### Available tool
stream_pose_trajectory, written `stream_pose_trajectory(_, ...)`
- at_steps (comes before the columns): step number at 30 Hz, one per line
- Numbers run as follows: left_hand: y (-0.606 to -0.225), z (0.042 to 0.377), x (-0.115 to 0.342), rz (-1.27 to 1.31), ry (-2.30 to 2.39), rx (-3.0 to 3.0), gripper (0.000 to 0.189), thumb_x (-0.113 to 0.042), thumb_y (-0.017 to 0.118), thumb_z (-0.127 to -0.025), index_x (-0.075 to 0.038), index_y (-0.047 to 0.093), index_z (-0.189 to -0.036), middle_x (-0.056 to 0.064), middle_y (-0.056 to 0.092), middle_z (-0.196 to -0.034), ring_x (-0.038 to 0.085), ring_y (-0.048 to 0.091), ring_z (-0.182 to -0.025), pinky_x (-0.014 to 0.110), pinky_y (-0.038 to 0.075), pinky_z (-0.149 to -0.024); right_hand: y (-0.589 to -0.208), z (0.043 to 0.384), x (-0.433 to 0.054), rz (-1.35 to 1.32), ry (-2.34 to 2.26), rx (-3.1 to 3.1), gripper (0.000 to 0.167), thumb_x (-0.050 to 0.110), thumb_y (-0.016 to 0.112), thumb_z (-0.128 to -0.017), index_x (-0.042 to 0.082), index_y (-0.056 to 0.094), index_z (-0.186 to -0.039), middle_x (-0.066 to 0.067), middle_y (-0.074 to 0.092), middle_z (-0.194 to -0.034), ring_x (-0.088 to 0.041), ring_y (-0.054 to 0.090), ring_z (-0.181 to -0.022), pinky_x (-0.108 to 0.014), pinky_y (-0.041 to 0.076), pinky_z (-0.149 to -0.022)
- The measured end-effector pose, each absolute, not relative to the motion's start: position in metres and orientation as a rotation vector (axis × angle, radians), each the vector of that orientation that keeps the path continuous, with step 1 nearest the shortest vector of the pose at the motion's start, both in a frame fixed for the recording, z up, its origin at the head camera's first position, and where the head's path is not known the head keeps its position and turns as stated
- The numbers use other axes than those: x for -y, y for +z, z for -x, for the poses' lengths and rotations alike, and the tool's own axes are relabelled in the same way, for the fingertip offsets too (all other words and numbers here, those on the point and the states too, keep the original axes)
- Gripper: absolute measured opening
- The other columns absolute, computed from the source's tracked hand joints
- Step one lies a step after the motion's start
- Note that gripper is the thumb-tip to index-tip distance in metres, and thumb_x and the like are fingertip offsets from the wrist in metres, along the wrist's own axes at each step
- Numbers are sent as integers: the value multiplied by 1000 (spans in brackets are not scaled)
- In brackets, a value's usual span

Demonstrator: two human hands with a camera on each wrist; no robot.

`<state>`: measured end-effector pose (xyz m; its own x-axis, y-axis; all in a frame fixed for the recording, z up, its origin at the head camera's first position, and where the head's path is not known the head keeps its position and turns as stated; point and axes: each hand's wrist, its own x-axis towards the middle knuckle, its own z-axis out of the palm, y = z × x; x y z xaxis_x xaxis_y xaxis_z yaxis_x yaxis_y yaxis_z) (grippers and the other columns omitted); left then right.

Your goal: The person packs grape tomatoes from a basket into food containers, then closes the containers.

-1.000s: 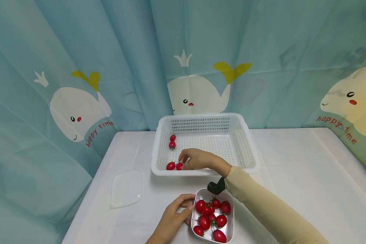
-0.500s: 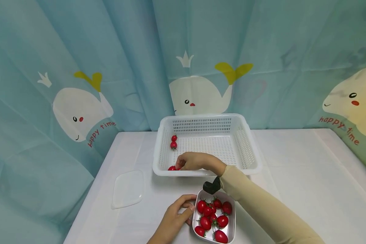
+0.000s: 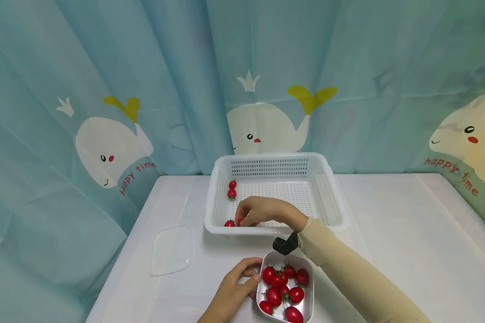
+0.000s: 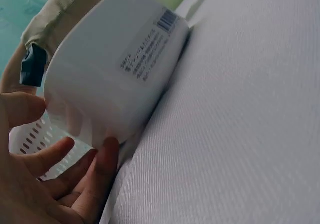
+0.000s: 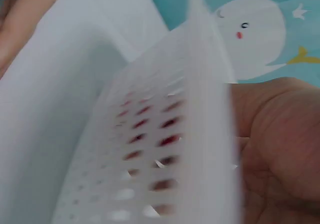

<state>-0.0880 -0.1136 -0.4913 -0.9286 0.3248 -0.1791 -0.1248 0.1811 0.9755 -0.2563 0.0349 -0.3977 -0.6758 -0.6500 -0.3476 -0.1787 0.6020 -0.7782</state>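
Right hand (image 3: pixel 262 211): reaches over the front rim of the white perforated plastic basket (image 3: pixel 283 190), which sits at the back edge of the white cloth-covered table (image 3: pixel 396 237). Thumb and fingertips are drawn together on a small red cherry tomato (image 3: pixel 240 221) low inside the basket's front wall, toward its front left corner. The right wrist view is blurred and the basket wall covers the fingertips, so the grip appears to be a pinch, read mainly from the head view.

Also in the basket: one loose red tomato (image 3: pixel 229 223) at the front left corner, just beside the held one; a pair of red tomatoes (image 3: pixel 232 194) along the left wall, one behind the other.

Left hand (image 3: pixel 234 289): fingers loosely bent, tips resting against the left wall of the white rounded-square plastic container (image 3: pixel 271 259). The container stands upright on the table in front of the basket, with several red tomatoes with green stems (image 3: pixel 274 296) inside. A printed label with barcode (image 4: pixel 150 47) shows on its outer wall.

Clear flat rounded-square plastic sheet (image 3: pixel 171 251): lies near the table's left edge. Light blue whale-print curtain (image 3: pixel 178 67): hangs behind the back edge.
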Motion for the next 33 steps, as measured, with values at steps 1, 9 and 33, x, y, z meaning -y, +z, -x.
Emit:
stream_pose_trajectory(1,-491,87,113,-191,1790,-2132,43,-32,62,-103,-16,59,-143,10,68,-117,9,62,-100,21,57,-77,-394,256,-37,647,-989,-2198,9,4,69,-94,7,71,-103,-5,68,-102,-16,62,-87,-28,59,-82)
stream_pose_trajectory(9,-487,85,113,-204,1691,-2256,48,-38,63,-101,-26,58,-148,4,66,-126,12,55,-116,22,49,-86,-370,250,-62,645,-1172,-2136,16,3,65,-95,5,68,-111,-11,69,-110,-23,70,-92,-39,62,-94)
stream_pose_trajectory(33,-485,78,104,-165,1650,-2424,55,-24,68,-97,-15,53,-149,6,64,-142,10,63,-109,38,50,-99,-378,182,-134,867,-1378,-1915,24,9,58,-100,8,62,-124,-14,67,-119,-33,70,-108,-31,59,-98)
